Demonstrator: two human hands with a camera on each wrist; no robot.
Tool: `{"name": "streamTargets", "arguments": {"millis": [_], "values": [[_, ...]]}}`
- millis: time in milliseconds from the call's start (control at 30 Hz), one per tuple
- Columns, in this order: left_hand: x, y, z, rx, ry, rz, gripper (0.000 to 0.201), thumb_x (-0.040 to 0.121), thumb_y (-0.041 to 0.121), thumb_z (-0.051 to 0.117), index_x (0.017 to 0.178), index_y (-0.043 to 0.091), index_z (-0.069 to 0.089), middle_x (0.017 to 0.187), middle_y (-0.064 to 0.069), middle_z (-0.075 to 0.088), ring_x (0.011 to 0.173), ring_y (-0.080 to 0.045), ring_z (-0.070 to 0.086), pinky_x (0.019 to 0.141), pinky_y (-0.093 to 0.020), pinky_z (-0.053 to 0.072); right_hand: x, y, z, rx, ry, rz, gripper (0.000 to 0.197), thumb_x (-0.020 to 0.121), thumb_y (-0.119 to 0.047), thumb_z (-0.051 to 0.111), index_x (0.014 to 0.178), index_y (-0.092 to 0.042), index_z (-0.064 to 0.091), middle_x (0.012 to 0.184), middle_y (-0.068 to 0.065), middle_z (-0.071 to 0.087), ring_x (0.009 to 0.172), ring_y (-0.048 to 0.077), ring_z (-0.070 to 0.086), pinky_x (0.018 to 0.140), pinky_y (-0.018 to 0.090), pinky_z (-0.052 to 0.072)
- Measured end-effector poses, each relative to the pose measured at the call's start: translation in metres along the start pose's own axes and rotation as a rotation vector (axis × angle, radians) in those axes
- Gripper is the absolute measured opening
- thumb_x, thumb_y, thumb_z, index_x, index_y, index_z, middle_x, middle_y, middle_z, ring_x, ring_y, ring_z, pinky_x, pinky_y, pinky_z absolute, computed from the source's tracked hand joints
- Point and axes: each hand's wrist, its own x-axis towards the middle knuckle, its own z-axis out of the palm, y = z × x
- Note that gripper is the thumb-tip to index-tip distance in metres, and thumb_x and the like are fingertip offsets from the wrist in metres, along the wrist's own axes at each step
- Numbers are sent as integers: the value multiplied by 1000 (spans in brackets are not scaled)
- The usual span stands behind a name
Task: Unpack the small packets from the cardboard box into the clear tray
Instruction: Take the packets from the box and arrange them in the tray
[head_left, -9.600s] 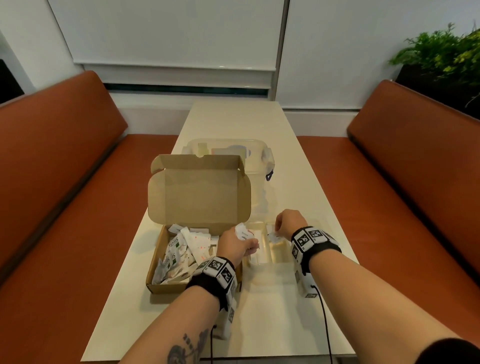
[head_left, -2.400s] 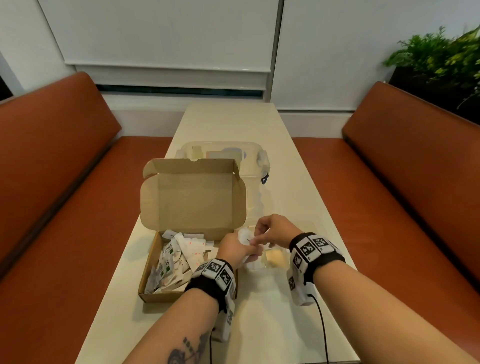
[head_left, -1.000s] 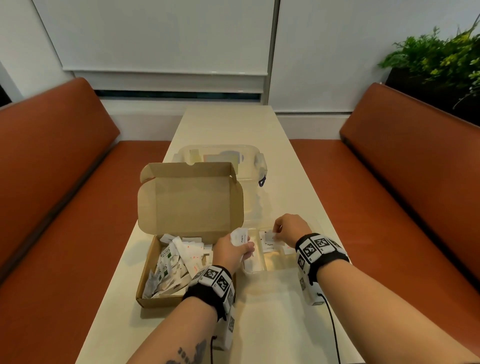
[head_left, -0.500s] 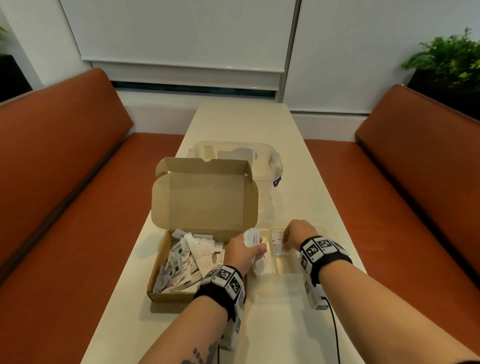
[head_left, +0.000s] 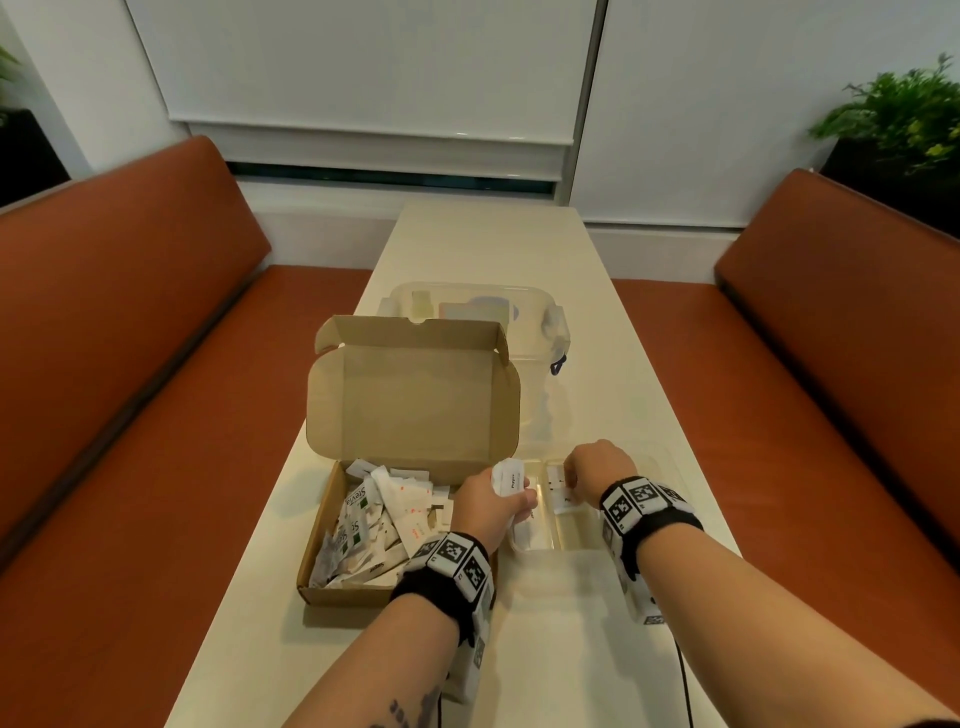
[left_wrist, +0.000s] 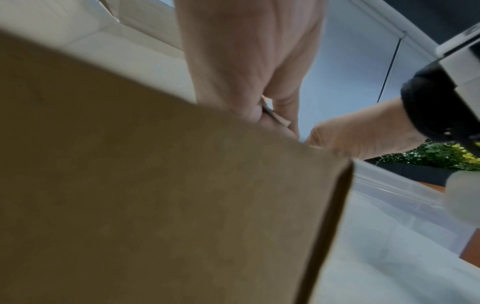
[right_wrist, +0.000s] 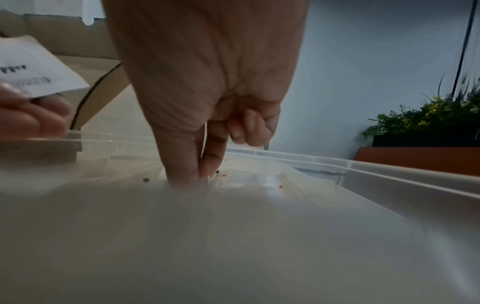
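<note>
Cardboard box (head_left: 363, 525), left of the clear tray (head_left: 566, 540), still holds many packets. Left hand (head_left: 491, 512) grips a few white packets (head_left: 508, 477) at the tray's left edge; loose ones could slip out onto the table. Right hand (head_left: 592, 467) pinches one packet (right_wrist: 207, 176) low in the tray; it may topple instead of standing.

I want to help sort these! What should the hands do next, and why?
Probably the right hand lets go of the packet it pinches down in the clear tray, since it already sits there. Then it can take the packet the left hand holds beside the tray.
</note>
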Motion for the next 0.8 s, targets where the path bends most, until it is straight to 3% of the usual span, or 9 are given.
{"name": "streamTargets", "arguments": {"millis": [133, 233, 367, 500, 633, 700, 800], "values": [[1, 2, 0, 24, -6, -24, 21, 77, 8, 74, 95, 9, 64, 78, -4, 67, 64, -12, 62, 54, -15, 48, -1, 2, -1, 104, 89, -28, 27, 83, -22, 67, 110, -19, 61, 110, 4, 62, 106, 21, 55, 84, 29, 46], [2, 3, -1, 10, -11, -43, 22, 74, 7, 76, 93, 10, 64, 75, -5, 66, 66, -17, 60, 61, -21, 50, -5, -3, -7, 354, 172, -56, 20, 82, -31, 68, 96, -16, 66, 97, 2, 66, 94, 18, 60, 77, 26, 47], [-1, 5, -2, -71, -72, -50, 28, 75, 0, 74, 101, 5, 66, 72, -9, 64, 59, -15, 58, 54, -17, 46, -14, -11, -12, 705, 53, -163, 25, 75, -36, 76, 87, -15, 72, 83, -2, 67, 75, 8, 59, 67, 18, 46], [-5, 11, 1, -82, -122, -54, 27, 75, -2, 73, 99, 8, 66, 71, -5, 64, 48, 0, 58, 43, -10, 42, -20, -9, -12, 767, 26, -201, 15, 71, -24, 81, 76, -20, 67, 73, -4, 59, 67, 7, 51, 60, 14, 38], [-9, 16, -1, -246, -122, -80, 21, 81, -4, 69, 99, 5, 64, 82, -13, 68, 64, -15, 67, 56, -20, 56, -22, 2, -10, 807, 88, -131, 31, 72, -22, 80, 57, -23, 53, 56, -8, 49, 52, 5, 42, 54, 15, 34], [-9, 16, -2, -326, -80, -91, 25, 82, -8, 67, 99, 8, 62, 86, -15, 69, 69, -22, 69, 63, -26, 59, -25, 7, -9, 818, 72, -111, 34, 73, -22, 80, 56, -21, 51, 54, -9, 55, 50, 2, 46, 53, 13, 35], [-8, 14, -2, -293, -35, -86, 24, 80, -9, 69, 100, 2, 63, 85, -17, 69, 69, -24, 70, 62, -25, 59, -30, 9, -10, 749, 30, -123, 27, 74, -23, 79, 63, -17, 55, 57, -8, 57, 52, 3, 48, 50, 12, 36]]}}
